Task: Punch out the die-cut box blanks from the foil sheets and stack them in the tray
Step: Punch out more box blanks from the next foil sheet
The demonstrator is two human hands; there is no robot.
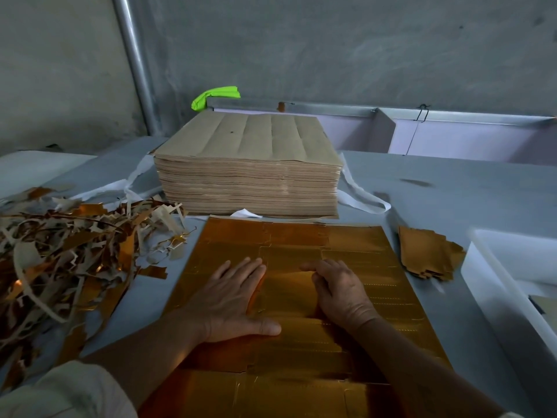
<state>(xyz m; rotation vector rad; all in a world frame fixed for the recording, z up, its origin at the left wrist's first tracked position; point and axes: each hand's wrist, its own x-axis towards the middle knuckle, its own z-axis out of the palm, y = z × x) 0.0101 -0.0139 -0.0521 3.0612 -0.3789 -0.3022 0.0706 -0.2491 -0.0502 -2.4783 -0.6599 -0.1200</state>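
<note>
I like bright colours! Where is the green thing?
In the head view, the green thing sits at the back, left of centre, on the end of the metal rail, just behind the tall stack of brown sheets.

**Glossy foil, matt paper**

The gold foil sheet (355, 251) at 6 o'clock is mirror-glossy. The stack of brown paper sheets (247, 176) at 12 o'clock looks matt. Tangled gold-and-brown scrap strips (60, 254) at 9 o'clock mix both finishes. The white plastic tray (488, 267) at 3 o'clock is smooth.

foil sheet (346, 251) before paper stack (250, 164), scraps (60, 251) left, tray (512, 282) right
</note>
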